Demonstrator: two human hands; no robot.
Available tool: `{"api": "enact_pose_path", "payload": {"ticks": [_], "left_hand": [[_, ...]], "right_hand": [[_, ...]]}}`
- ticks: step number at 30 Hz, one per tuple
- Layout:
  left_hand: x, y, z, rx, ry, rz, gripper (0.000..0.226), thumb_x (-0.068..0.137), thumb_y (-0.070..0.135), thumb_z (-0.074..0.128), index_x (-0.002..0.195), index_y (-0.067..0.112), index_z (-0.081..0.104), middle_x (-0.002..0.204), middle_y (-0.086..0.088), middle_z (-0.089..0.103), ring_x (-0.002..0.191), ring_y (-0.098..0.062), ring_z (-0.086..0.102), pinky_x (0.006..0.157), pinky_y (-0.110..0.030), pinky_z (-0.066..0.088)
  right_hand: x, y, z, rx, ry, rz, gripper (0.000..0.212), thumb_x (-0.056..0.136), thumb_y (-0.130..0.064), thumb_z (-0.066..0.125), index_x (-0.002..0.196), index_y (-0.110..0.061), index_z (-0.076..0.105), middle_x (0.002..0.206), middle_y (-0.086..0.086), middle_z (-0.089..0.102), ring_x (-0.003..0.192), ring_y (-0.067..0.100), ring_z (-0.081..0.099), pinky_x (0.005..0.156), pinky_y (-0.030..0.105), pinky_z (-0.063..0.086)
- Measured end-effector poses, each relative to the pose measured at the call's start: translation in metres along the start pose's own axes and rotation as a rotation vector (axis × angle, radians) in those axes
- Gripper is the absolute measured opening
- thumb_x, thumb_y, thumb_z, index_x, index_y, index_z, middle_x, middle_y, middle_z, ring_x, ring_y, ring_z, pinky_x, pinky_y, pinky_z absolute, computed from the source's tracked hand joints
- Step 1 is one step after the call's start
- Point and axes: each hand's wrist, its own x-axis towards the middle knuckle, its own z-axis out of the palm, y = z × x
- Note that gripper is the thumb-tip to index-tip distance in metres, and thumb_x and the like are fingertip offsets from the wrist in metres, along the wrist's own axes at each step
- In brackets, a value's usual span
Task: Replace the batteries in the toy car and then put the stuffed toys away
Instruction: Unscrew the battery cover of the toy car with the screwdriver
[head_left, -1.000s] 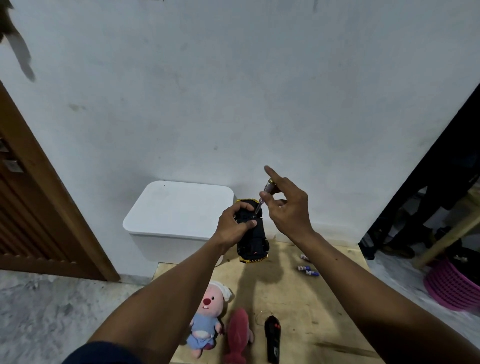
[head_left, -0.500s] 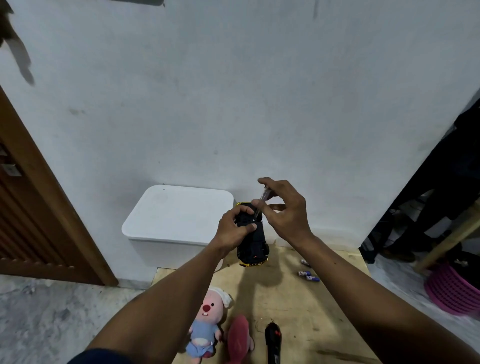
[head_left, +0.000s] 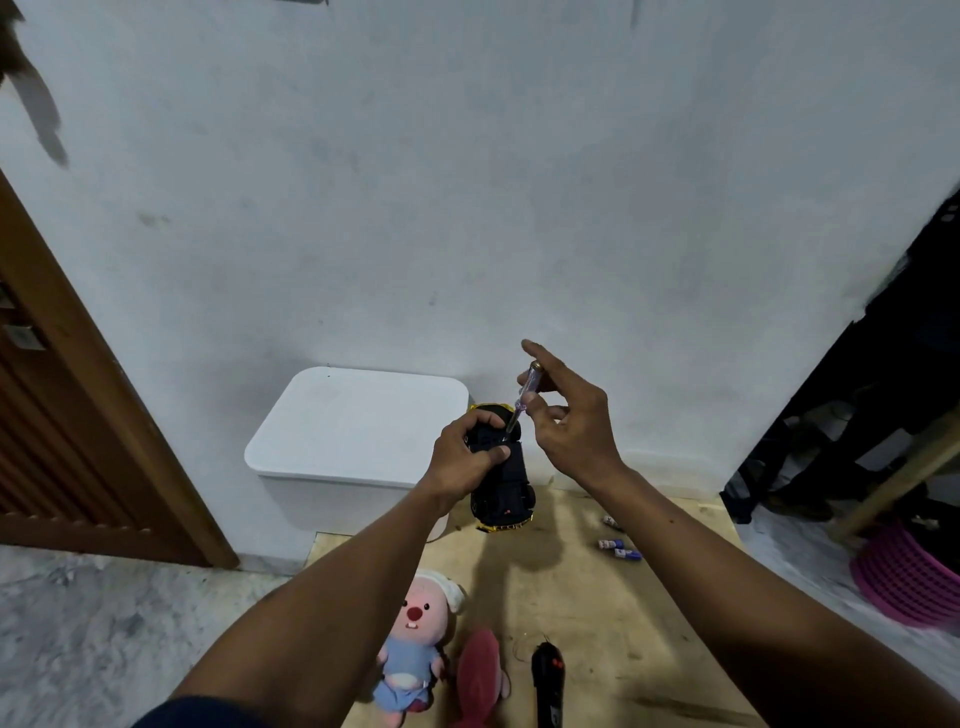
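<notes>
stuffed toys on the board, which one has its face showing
The pink one in the blue outfit; its eyes and nose face up. The red plush beside it shows no face.

Wooden board (head_left: 597, 613), plush toys (head_left: 415, 639), batteries (head_left: 618, 548), remote (head_left: 548, 680)

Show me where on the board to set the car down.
Bare: the middle of the board, between the batteries and the remote; also right of the remote. Crowded: the near left, where the pink plush and red plush lie.
</notes>
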Motion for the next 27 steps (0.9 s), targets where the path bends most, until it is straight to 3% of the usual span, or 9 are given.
{"api": "enact_pose_path", "payload": {"ticks": [4,9,15,18,21,24,27], "left_hand": [[0.002,0.000,-0.001,0.000,-0.002,-0.002,0.028,0.073,0.008,0.075,0.096,0.022,0.067,0.104,0.005,0.070,0.096,-0.017,0.064,0.095,-0.046,0.057],[0.002,-0.004,-0.001,0.003,0.000,-0.013,0.028,0.075,0.005,0.075,0.095,0.023,0.068,0.104,0.005,0.070,0.097,-0.019,0.063,0.095,-0.046,0.057],[0.005,-0.003,-0.002,0.040,-0.014,-0.004,0.028,0.077,0.006,0.073,0.090,0.030,0.069,0.103,0.007,0.069,0.103,-0.024,0.064,0.095,-0.045,0.056],[0.007,-0.003,-0.004,0.059,-0.006,-0.040,0.028,0.080,0.006,0.071,0.082,0.034,0.071,0.101,0.004,0.070,0.103,-0.027,0.064,0.095,-0.046,0.056],[0.009,-0.004,-0.008,0.086,0.005,-0.056,0.026,0.084,0.008,0.069,0.079,0.033,0.072,0.101,0.001,0.070,0.102,-0.028,0.064,0.092,-0.044,0.055],[0.010,-0.005,-0.012,0.114,-0.005,-0.041,0.024,0.086,0.012,0.068,0.077,0.034,0.071,0.099,0.001,0.069,0.094,-0.021,0.061,0.085,-0.037,0.054],[0.012,-0.007,-0.016,0.148,-0.023,-0.038,0.017,0.084,0.023,0.068,0.078,0.039,0.071,0.101,0.002,0.069,0.097,-0.023,0.062,0.088,-0.043,0.055]], "right_hand": [[0.000,-0.001,0.000,-0.064,0.063,-0.041,0.043,0.084,-0.008,0.076,0.122,-0.023,0.066,0.093,0.000,0.063,0.083,0.011,0.066,0.053,0.019,0.054],[0.001,0.004,0.000,-0.027,0.005,0.012,0.061,0.089,0.003,0.062,0.144,-0.023,0.050,0.093,0.001,0.062,0.080,0.022,0.067,0.058,0.025,0.058],[0.002,0.000,0.004,-0.034,-0.011,0.018,0.060,0.088,-0.001,0.068,0.140,-0.028,0.053,0.086,0.003,0.066,0.081,0.015,0.065,0.052,0.014,0.050],[0.004,0.001,0.003,-0.008,0.055,0.054,0.059,0.089,0.000,0.065,0.141,-0.025,0.052,0.088,0.002,0.068,0.082,0.017,0.067,0.055,0.031,0.060],[0.006,0.005,-0.001,-0.018,0.138,0.096,0.054,0.089,-0.001,0.065,0.136,-0.025,0.054,0.089,0.002,0.069,0.080,0.016,0.067,0.057,0.049,0.059],[0.004,0.011,-0.004,-0.015,0.157,0.129,0.051,0.089,-0.001,0.065,0.133,-0.026,0.056,0.086,0.000,0.069,0.079,0.018,0.067,0.062,0.053,0.059],[0.003,0.016,-0.005,-0.029,0.171,0.159,0.050,0.088,-0.001,0.066,0.131,-0.025,0.058,0.082,-0.007,0.068,0.077,0.019,0.068,0.072,0.053,0.060]]}}
